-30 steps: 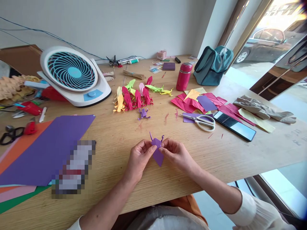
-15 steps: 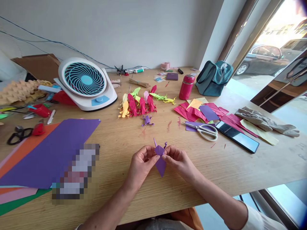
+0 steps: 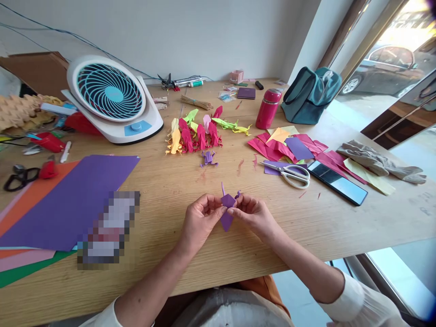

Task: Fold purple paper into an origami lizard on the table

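Head view: toward the table's (image 3: 156,222) far left corner stands a fan (image 3: 114,93), hub markings too small to read. Near the front edge, the left hand (image 3: 203,221) pinches a purple paper figure (image 3: 228,200), the right hand (image 3: 256,217) gripping it too. Scrawl (image 3: 426,210) toward the right is illegible.

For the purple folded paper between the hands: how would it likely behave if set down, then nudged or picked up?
The purple folded paper is probably very light, being small and paper, so a nudge could slide it. Its narrow, straight strip looks apt to bend if pinched. The creased middle may feel stiffer.
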### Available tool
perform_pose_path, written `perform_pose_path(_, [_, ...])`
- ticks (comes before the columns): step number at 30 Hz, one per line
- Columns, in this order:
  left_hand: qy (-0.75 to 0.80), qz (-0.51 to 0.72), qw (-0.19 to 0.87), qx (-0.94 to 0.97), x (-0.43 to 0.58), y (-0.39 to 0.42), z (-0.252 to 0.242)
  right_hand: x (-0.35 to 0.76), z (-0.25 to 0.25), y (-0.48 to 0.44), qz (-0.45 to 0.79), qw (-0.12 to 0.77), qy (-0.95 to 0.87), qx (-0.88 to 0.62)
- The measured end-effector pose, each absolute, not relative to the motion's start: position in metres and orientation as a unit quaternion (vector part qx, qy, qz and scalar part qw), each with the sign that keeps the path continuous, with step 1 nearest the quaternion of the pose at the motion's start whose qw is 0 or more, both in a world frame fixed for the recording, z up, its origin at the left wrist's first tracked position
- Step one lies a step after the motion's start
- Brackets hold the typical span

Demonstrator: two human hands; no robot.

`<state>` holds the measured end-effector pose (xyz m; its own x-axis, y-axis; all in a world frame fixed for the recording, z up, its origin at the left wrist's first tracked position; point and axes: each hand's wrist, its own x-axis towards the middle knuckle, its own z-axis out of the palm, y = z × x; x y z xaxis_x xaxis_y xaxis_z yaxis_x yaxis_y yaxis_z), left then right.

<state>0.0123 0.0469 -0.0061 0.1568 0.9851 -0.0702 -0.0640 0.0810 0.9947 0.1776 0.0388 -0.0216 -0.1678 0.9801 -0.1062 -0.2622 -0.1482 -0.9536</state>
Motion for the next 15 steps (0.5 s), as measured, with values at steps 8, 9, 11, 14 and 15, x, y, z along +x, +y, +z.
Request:
perform_pose_path(8, [0.442, 0.475, 0.588, 0.482, 0.0164, 0.0447, -0.0057, 0.1795, -0.0191, 0.0391, 0.655, 0.471, -0.419, -0.416])
perform_pose_path(9, [0.446, 0.467, 0.596, 0.477, 0.0167, 0.0449, -0.0062, 0.1803, -0.0191, 0.0387, 0.654, 0.470, -0.418, -0.419])
perform_pose_path(11, [0.450, 0.452, 0.608, 0.472, 0.0170, 0.0452, -0.0067, 0.1816, -0.0197, 0.0380, 0.649, 0.468, -0.420, -0.427])
perform_pose_path(14, [0.443, 0.445, 0.623, 0.467, 0.0167, 0.0461, -0.0071, 0.1824, -0.0218, 0.0371, 0.631, 0.463, -0.439, -0.441])
perform_pose_path(15, [0.440, 0.445, 0.628, 0.463, 0.0162, 0.0465, -0.0072, 0.1823, -0.0227, 0.0367, 0.623, 0.462, -0.448, -0.446])
